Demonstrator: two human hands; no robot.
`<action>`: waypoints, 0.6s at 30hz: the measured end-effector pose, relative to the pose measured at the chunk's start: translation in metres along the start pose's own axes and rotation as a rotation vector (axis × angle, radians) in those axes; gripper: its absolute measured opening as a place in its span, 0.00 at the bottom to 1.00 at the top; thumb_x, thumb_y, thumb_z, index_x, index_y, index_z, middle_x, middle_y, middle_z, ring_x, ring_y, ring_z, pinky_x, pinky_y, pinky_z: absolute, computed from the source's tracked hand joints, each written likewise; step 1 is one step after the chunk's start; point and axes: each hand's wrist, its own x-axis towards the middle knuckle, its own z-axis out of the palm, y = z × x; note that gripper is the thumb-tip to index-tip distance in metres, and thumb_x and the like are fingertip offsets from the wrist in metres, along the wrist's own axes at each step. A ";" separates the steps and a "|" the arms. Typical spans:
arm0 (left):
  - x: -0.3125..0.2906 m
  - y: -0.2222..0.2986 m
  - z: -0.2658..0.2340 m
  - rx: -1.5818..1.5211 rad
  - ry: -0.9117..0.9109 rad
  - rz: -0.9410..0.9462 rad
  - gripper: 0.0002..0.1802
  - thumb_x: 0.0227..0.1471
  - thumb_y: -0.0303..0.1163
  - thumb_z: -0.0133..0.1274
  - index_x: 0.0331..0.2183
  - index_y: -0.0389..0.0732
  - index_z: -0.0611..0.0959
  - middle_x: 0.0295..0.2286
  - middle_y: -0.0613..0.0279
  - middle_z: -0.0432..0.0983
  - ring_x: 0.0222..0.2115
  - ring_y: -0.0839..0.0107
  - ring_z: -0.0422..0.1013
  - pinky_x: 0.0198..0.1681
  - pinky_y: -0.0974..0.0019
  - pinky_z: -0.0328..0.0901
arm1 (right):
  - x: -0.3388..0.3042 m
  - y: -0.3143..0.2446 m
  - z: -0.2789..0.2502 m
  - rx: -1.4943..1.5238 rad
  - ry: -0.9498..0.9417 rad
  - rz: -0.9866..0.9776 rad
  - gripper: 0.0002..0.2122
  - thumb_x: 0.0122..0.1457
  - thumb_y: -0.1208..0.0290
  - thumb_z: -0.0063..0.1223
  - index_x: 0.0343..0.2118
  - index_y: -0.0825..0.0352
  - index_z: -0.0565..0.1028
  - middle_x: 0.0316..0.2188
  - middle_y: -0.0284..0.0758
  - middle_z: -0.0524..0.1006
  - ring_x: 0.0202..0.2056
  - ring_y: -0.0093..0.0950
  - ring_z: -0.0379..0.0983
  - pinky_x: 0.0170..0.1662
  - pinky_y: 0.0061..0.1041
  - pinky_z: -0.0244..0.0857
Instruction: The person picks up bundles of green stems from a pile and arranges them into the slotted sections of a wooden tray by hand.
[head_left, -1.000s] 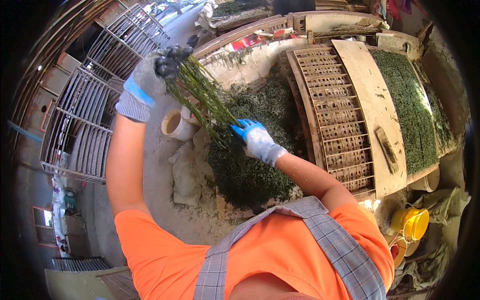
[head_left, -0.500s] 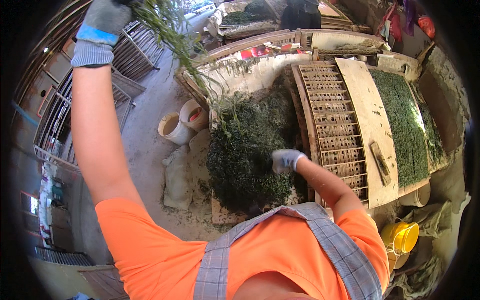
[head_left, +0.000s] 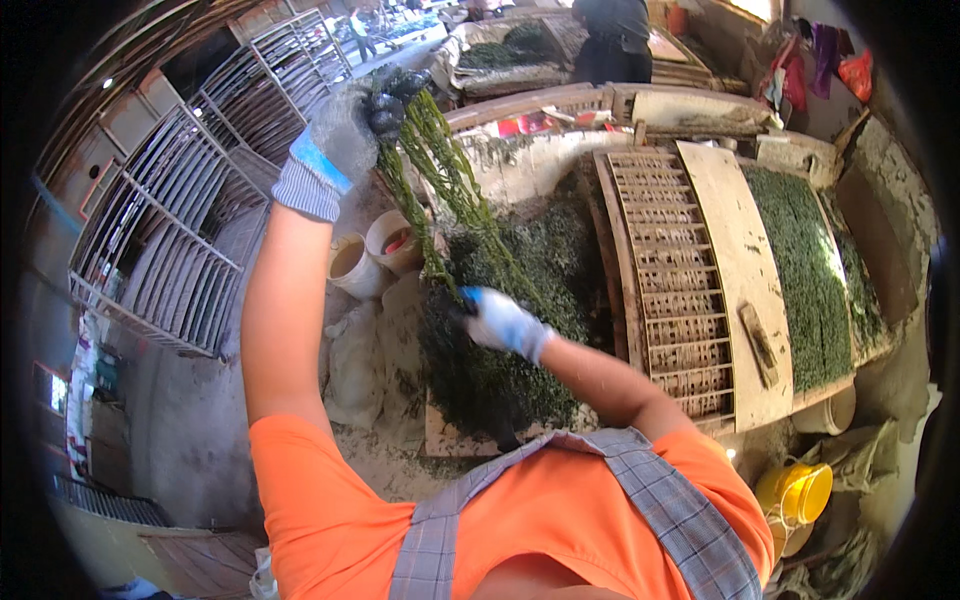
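My left hand [head_left: 370, 120], in a grey and blue glove with dark fingers, is raised at the upper left. It is closed around the top of a bunch of long green leafy strands [head_left: 450, 170], which hang down toward a dark green heap [head_left: 540, 250]. Lower down, my right hand [head_left: 498, 322], in a white and blue glove, is at the lower part of the strands, above the heap. Its fingers look curled around a strand end, slightly smeared by motion. The heap of leafy matter lies in front of me, against a pale wooden side wall [head_left: 545, 155].
Right of the heap lies a slatted wooden rack [head_left: 670, 280], then a plywood board [head_left: 735, 260] with a small wood block [head_left: 758, 343] and a bed of green matter [head_left: 800, 260]. Buckets [head_left: 355, 265] and sacks [head_left: 352, 360] stand left. A yellow bucket [head_left: 800, 492] sits lower right.
My left hand has come down and to the right with the strands. My right hand has moved left from over the heap to the strands' lower part.
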 end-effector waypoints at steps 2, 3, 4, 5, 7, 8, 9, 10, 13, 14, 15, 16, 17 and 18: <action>-0.024 0.008 0.008 -0.016 0.097 0.088 0.23 0.61 0.34 0.33 0.56 0.35 0.65 0.42 0.58 0.73 0.20 0.87 0.60 0.20 0.83 0.56 | -0.048 0.034 0.000 -0.156 -0.152 0.126 0.12 0.56 0.64 0.49 0.39 0.65 0.75 0.28 0.45 0.78 0.30 0.41 0.74 0.34 0.36 0.69; -0.032 0.008 0.003 -0.086 0.081 0.089 0.23 0.59 0.33 0.35 0.54 0.35 0.68 0.43 0.55 0.74 0.21 0.86 0.61 0.22 0.82 0.59 | -0.064 0.045 -0.011 -0.162 -0.314 0.261 0.12 0.56 0.64 0.49 0.38 0.65 0.75 0.27 0.45 0.78 0.30 0.40 0.75 0.33 0.35 0.69; -0.037 0.003 0.001 -0.053 0.043 0.053 0.20 0.60 0.35 0.38 0.50 0.36 0.71 0.39 0.57 0.75 0.21 0.85 0.62 0.23 0.81 0.60 | -0.075 0.049 -0.018 -0.148 -0.472 0.409 0.11 0.56 0.63 0.49 0.37 0.65 0.75 0.27 0.45 0.78 0.30 0.38 0.75 0.33 0.35 0.69; -0.039 -0.004 0.003 -0.023 -0.001 0.018 0.18 0.60 0.37 0.40 0.47 0.36 0.75 0.36 0.59 0.76 0.22 0.85 0.63 0.24 0.80 0.60 | -0.070 0.053 -0.034 -0.282 -0.422 0.265 0.11 0.56 0.64 0.49 0.35 0.65 0.76 0.26 0.45 0.77 0.28 0.37 0.75 0.32 0.34 0.69; -0.049 -0.030 0.014 0.067 0.040 -0.057 0.19 0.59 0.42 0.46 0.41 0.37 0.79 0.35 0.57 0.78 0.27 0.80 0.71 0.31 0.75 0.68 | -0.044 0.009 -0.066 -0.405 -0.211 -0.026 0.10 0.55 0.65 0.50 0.34 0.64 0.76 0.23 0.44 0.77 0.26 0.35 0.75 0.29 0.33 0.69; -0.054 -0.055 -0.003 0.006 -0.092 -0.108 0.22 0.57 0.33 0.39 0.50 0.31 0.72 0.45 0.52 0.74 0.39 0.70 0.74 0.44 0.66 0.71 | -0.024 -0.040 -0.079 -0.397 -0.056 -0.184 0.09 0.54 0.65 0.50 0.34 0.63 0.76 0.22 0.44 0.76 0.24 0.35 0.75 0.28 0.33 0.69; -0.059 -0.076 -0.011 -0.065 -0.097 -0.176 0.22 0.57 0.33 0.41 0.50 0.32 0.72 0.45 0.52 0.73 0.41 0.68 0.73 0.45 0.65 0.70 | -0.009 -0.083 -0.095 -0.426 0.044 -0.222 0.09 0.55 0.63 0.50 0.35 0.61 0.76 0.21 0.44 0.76 0.24 0.38 0.75 0.28 0.35 0.69; -0.061 -0.095 -0.014 -0.138 -0.115 -0.239 0.22 0.58 0.34 0.42 0.51 0.32 0.71 0.45 0.52 0.73 0.42 0.67 0.73 0.46 0.63 0.70 | 0.004 -0.114 -0.113 -0.462 0.154 -0.254 0.10 0.55 0.62 0.50 0.35 0.59 0.76 0.21 0.44 0.76 0.24 0.41 0.75 0.28 0.36 0.70; -0.080 -0.108 0.003 -0.111 -0.268 -0.117 0.20 0.58 0.37 0.45 0.52 0.43 0.72 0.38 0.59 0.74 0.33 0.73 0.71 0.37 0.66 0.69 | 0.041 -0.129 -0.139 -0.439 0.347 -0.324 0.10 0.54 0.63 0.51 0.39 0.55 0.77 0.27 0.43 0.78 0.30 0.43 0.76 0.33 0.36 0.71; -0.081 -0.114 0.015 -0.366 -0.273 -0.191 0.19 0.59 0.37 0.45 0.52 0.48 0.72 0.34 0.63 0.75 0.28 0.76 0.70 0.33 0.67 0.68 | 0.050 -0.105 -0.147 -0.456 0.382 -0.284 0.11 0.53 0.63 0.51 0.40 0.54 0.77 0.29 0.42 0.78 0.32 0.43 0.76 0.35 0.36 0.71; -0.083 -0.110 0.015 -0.355 -0.260 -0.260 0.18 0.60 0.38 0.44 0.51 0.45 0.73 0.33 0.64 0.75 0.24 0.79 0.67 0.29 0.72 0.66 | 0.045 -0.093 -0.146 -0.378 0.332 -0.283 0.12 0.54 0.64 0.52 0.42 0.53 0.77 0.32 0.41 0.79 0.35 0.41 0.76 0.36 0.35 0.71; -0.081 -0.109 0.015 -0.349 -0.257 -0.331 0.18 0.61 0.39 0.43 0.49 0.42 0.74 0.32 0.65 0.74 0.21 0.83 0.64 0.25 0.76 0.63 | 0.038 -0.068 -0.141 -0.265 0.355 -0.426 0.12 0.55 0.65 0.51 0.43 0.54 0.77 0.32 0.41 0.79 0.35 0.38 0.77 0.37 0.33 0.70; -0.081 -0.107 0.020 -0.293 -0.179 -0.309 0.18 0.61 0.39 0.42 0.49 0.40 0.74 0.32 0.66 0.74 0.20 0.84 0.62 0.23 0.78 0.61 | 0.026 -0.043 -0.135 -0.212 0.242 -0.214 0.12 0.56 0.67 0.51 0.44 0.55 0.76 0.33 0.41 0.79 0.35 0.36 0.78 0.38 0.32 0.70; -0.082 -0.102 0.028 -0.234 -0.099 -0.286 0.19 0.61 0.39 0.42 0.48 0.38 0.74 0.31 0.66 0.74 0.18 0.85 0.61 0.21 0.79 0.59 | 0.010 -0.015 -0.132 -0.255 0.162 -0.042 0.13 0.57 0.66 0.50 0.45 0.56 0.76 0.33 0.42 0.79 0.34 0.35 0.78 0.38 0.31 0.70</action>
